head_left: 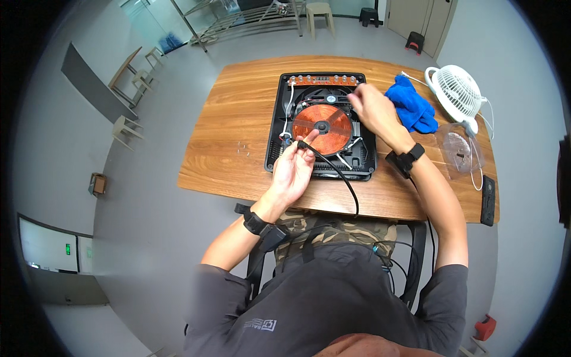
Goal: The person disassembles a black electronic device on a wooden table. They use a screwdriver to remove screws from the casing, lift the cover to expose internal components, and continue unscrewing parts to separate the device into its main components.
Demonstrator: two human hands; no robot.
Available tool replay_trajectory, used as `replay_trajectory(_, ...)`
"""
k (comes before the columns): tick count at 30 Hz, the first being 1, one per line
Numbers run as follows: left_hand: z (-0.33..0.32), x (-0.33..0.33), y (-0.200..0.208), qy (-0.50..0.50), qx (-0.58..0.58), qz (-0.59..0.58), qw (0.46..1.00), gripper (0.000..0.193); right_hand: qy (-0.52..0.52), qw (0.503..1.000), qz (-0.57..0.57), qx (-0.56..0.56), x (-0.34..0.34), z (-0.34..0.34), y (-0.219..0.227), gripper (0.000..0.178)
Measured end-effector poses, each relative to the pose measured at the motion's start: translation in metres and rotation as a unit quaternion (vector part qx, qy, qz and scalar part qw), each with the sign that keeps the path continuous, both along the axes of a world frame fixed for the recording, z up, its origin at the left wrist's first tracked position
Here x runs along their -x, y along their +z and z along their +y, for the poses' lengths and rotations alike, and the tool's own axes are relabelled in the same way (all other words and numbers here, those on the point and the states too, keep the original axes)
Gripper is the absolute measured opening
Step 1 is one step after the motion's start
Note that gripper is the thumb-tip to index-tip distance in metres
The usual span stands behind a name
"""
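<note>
An opened induction cooker base (273, 135) lies on the wooden table in front of me, its copper coil (336, 132) and inner parts exposed. Along its far edge runs an orange circuit board (324, 80) with several round silvery parts. My left hand (292, 172), palm up, is closed on a black power cord (337, 169) near the coil's lower left; the cord bends down over the table's front edge. Above the far right corner of the base is my right hand (373, 108), fingers curled together. Whatever those fingertips may hold is hidden or too small to make out.
A blue cloth (410, 104), a white fan (455, 89) and a clear plastic cover (458, 152) lie right of the base. A dark flat bar (488, 201) rests at the table's right edge. Several tiny pieces (243, 148) are scattered left of the base.
</note>
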State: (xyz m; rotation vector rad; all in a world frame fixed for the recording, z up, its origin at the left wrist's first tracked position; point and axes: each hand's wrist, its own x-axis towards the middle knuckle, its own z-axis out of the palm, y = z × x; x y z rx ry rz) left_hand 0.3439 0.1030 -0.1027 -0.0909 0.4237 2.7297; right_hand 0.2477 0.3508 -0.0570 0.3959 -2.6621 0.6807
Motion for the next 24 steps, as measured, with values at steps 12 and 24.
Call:
replay_trajectory(12,-0.03,0.007,-0.015,-0.029,0.124,0.038,0.991,0.02,0.318,0.889,-0.328,-0.02,-0.069,-0.08,0.056,0.044)
replay_trajectory(24,-0.065,0.055,0.106,-0.1,0.695,0.618,0.353,0.029,0.274,0.936,-0.152,-0.161,-0.063,-0.09,0.099,0.031)
